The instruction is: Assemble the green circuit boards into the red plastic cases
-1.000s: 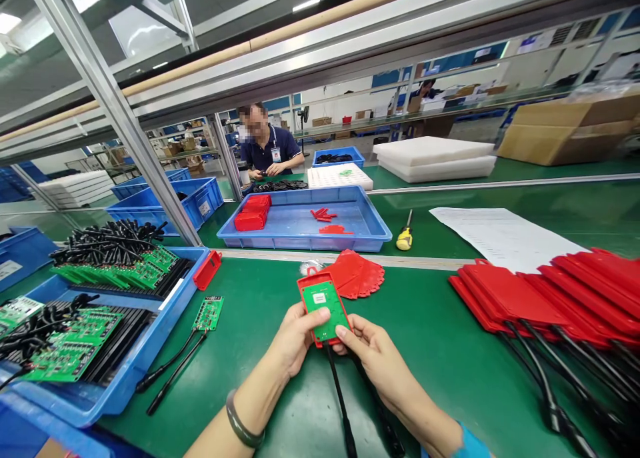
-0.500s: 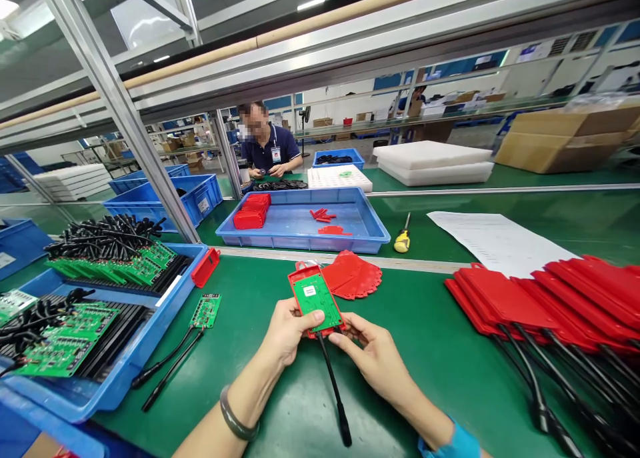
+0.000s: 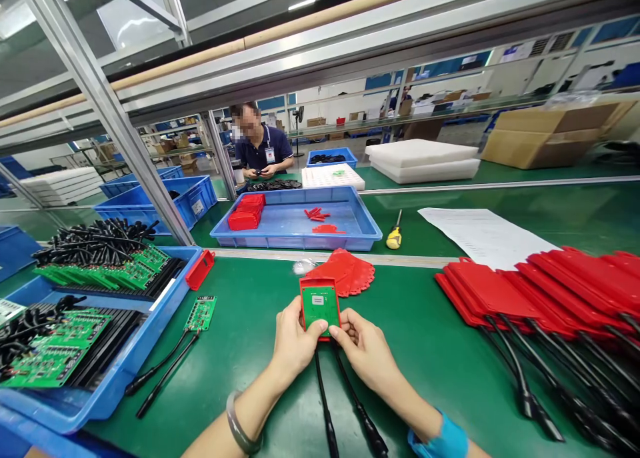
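Observation:
A green circuit board (image 3: 320, 306) with a small white label lies inside a red plastic case (image 3: 317, 282), held up over the bench. My left hand (image 3: 296, 338) grips the case's left side, its thumb on the board's lower part. My right hand (image 3: 367, 351) closes on the lower right corner, the thumb pressing near the board's bottom edge. Two black cables (image 3: 324, 405) hang from the case's lower end toward me. Just behind the case, flat red covers (image 3: 345, 271) lie fanned out on the bench beside a small clear plastic piece (image 3: 303, 267).
On the left stands a blue tray (image 3: 125, 351) of cabled boards, with a loose board (image 3: 201, 313) beside it. Finished-looking red cases (image 3: 500, 291) are piled at right. Behind are a blue bin (image 3: 295, 241), a yellow screwdriver (image 3: 394, 237) and a paper sheet (image 3: 480, 231). A person (image 3: 263, 145) works opposite.
The case has turned more upright and tilted up toward me. Both cables now show hanging below it, where one showed before. My right thumb has moved onto the board's lower edge.

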Tool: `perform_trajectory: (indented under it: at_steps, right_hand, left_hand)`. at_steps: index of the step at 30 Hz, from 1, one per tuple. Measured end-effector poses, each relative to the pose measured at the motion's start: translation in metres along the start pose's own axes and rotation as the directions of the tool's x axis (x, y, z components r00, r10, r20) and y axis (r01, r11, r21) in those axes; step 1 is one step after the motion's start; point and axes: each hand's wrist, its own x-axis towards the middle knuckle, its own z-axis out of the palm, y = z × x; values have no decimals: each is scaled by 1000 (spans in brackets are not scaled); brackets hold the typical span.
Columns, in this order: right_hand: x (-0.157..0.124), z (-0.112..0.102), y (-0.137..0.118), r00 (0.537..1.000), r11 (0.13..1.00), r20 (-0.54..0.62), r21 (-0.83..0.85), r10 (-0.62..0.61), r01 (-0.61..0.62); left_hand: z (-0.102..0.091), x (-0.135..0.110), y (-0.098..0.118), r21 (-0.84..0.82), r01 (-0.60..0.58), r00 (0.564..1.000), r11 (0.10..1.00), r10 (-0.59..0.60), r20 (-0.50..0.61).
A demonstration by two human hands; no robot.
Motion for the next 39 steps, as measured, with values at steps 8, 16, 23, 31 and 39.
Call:
perform_trajectory:
  at_steps: [8,16,23,31,39]
  right_hand:
    - [6,-3,-8,988,959,71,241,135,-149]
    - [7,-8,-11,988,935,-19,328,151,-136]
    - [7,-8,-16,986,824,110,542,125,-165]
    - [2,0,-17,974,733,138,642,177,-224]
    - [-7,9,-13,983,809,-33,573,182,-130]
  left_hand:
    - [-8,6,7,-403,298,945,865,-206,256]
    - [0,2,7,-365,320,947,875,-285,146]
    - [3,-2,6,-367,271,961,890,-226,163]
    - [14,-7,0,-414,306,952,857,-279,126]
    - [25,-15,-4,-387,212,976,897,-212,43]
